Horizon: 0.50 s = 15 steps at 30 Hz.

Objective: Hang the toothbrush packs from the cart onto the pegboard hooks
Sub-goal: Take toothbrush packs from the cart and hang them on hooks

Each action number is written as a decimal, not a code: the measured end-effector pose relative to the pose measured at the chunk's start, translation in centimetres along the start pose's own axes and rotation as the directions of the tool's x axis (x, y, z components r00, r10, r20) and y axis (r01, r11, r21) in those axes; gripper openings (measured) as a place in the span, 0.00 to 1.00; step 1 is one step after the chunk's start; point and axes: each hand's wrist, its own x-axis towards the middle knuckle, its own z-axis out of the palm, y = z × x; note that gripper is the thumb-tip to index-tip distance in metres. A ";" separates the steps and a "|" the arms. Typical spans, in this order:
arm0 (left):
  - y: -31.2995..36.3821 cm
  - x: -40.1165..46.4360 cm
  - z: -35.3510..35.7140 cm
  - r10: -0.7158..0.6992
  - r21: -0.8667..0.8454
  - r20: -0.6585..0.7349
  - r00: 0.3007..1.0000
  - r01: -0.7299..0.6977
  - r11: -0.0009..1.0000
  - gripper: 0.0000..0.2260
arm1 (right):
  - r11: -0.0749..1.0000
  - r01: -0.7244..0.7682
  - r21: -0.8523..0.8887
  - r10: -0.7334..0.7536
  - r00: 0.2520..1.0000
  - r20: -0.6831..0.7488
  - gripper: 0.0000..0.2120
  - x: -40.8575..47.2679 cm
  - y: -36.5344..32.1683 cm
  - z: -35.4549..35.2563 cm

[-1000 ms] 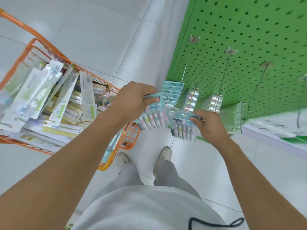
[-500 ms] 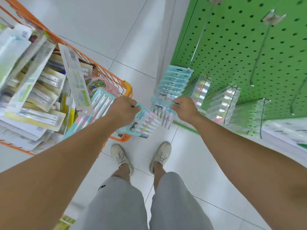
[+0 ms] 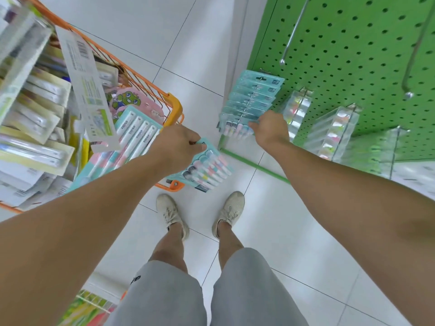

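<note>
Nearest the camera, two bare legs in grey shorts [image 3: 164, 300] stand on the white tiled floor [image 3: 270, 231], feet in pale sneakers [image 3: 170, 214]. Just beyond the feet, the left hand [image 3: 175, 147] curls its fingers round the top edge of a teal toothbrush pack [image 3: 207, 169], which hangs tilted over the floor beside the near right corner of the orange cart [image 3: 175, 109]. The cart, on the left, is heaped with more packaged toothbrushes; a teal multi-pack [image 3: 138, 135] and a pink cartoon pack [image 3: 131, 100] lie near that corner, and a long white pack [image 3: 87, 90] stands on end among them. To the right, the right hand [image 3: 270, 130] pinches the front pack [image 3: 235, 128] of a row of teal packs [image 3: 254, 95] strung on a low hook of the green pegboard [image 3: 353, 55]. Right of that row hang clear packs [image 3: 329, 132], somewhat blurred. Farther up the board, two bare metal hooks [image 3: 293, 31] jut out.
</note>
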 end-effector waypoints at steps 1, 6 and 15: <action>0.3 0.2 0.1 0.013 0.012 0.001 1.000 -0.013 1.000 0.19 | 1.000 -0.011 -0.017 0.011 1.000 -0.017 0.22 0.0 -0.1 0.0; 2.0 1.3 0.3 0.077 0.100 0.004 0.997 -0.077 0.992 0.20 | 0.993 -0.033 -0.111 0.022 0.995 -0.095 0.15 -1.9 -0.8 -2.0; 5.9 2.8 2.4 0.170 0.177 0.043 0.984 -0.175 0.968 0.06 | 0.884 0.441 0.159 -0.463 0.871 0.163 0.04 -8.2 -0.9 -3.3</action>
